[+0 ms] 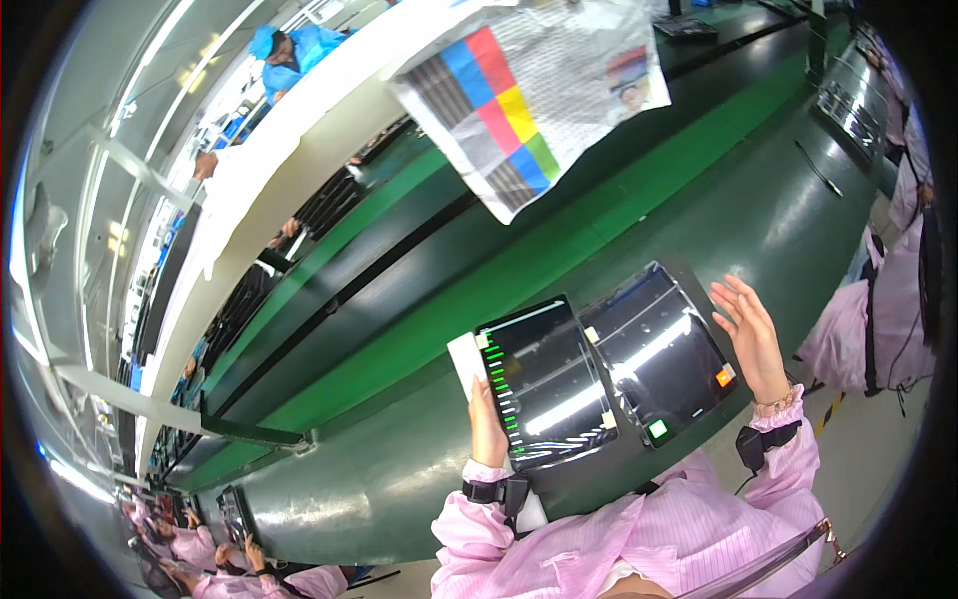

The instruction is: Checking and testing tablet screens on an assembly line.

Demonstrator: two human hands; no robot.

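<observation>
Two dark tablets lie side by side on the green bench in front of me. The left tablet (551,384) has a lit black screen with a column of green and white bars on its left side and pale tabs at its edges. The right tablet (659,354) shows a green-white icon and an orange icon near its lower edge. My left hand (486,424) is closed at the left tablet's left edge, its fingertips on a plain white block (466,361); part of the grip is hidden. My right hand (748,334) is raised beside the right tablet, fingers apart, holding nothing.
A printed sheet with coloured squares (519,110) hangs beyond the bench, over a green strip (589,210). A short dark cable (818,168) lies at the far right. Other people in pink (195,544) sit lower left; a person in blue (299,50) is far off.
</observation>
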